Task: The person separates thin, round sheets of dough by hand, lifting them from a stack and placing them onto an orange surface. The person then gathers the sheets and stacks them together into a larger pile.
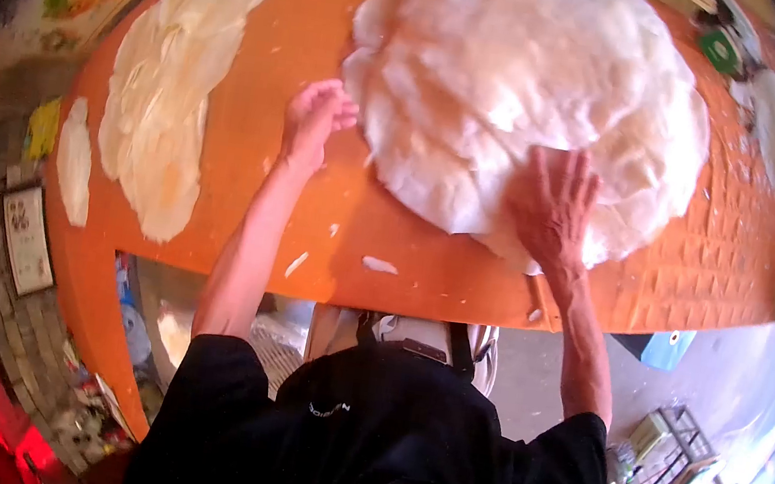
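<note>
A large, rounded mass of soft white wadding (517,73) lies in uneven layers on the orange table (266,197). My right hand (554,200) presses flat on its near edge, fingers spread, holding nothing. Just off the wadding's left edge, my left hand (319,118) hovers over the table with its fingers curled together. Whether something thin is pinched there is too small to tell. Small white scraps (380,265) are scattered along the table's near side.
To the left lies a long, flat pile of cream-coloured sheets (172,96), with a narrow strip (75,162) beside it. Raised bumps (718,256) cover the table's right side. A green roll (719,51) sits at the far right. A metal rack (668,455) stands below, right.
</note>
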Demonstrator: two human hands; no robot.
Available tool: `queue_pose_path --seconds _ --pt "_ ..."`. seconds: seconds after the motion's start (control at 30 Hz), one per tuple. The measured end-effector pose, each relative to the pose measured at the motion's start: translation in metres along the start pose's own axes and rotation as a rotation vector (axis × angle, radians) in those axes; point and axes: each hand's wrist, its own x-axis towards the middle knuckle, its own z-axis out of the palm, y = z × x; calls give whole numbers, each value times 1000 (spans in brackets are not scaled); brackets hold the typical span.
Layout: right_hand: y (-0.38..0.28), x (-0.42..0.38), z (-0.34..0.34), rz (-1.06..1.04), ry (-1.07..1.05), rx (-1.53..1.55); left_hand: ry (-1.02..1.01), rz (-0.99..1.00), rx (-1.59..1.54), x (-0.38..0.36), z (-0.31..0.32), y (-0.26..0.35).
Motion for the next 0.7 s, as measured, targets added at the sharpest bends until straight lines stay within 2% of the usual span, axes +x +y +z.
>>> queue_pose_path --seconds 0.1,0.13,0.23,0.3,0.33,0.43,0.5,0.53,0.57,0.63,0.7 --pt "1 2 7 -12 2 -66 261 151 353 -25 -81 -43" --pt "-4 1 4 -24 26 -29 363 259 690 -35 -118 -49" --pt "-47 -11 -1 -57 136 -7 577 499 1235 -61 -221 -59" --pt "-101 -12 -18 -125 178 37 605 500 1250 -65 -263 -66" --pt "-125 -15 -17 -95 134 113 593 485 1238 -69 -272 -65" --pt "-203 -9 -10 -181 -43 533 524 514 1249 -67 -302 -77" --pt "-249 -1 0 -314 -42 504 413 546 1336 -62 -315 -72" --pt "-268 1 5 -300 -52 507 434 656 1368 -59 -317 -73" --pt "-311 7 6 -324 -56 529 404 627 1327 -56 -347 -70" --pt "-341 17 2 -332 -69 659 329 565 1247 -53 -355 -69" --pt "-371 24 -2 -334 -81 691 373 502 1066 -54 -376 -44"
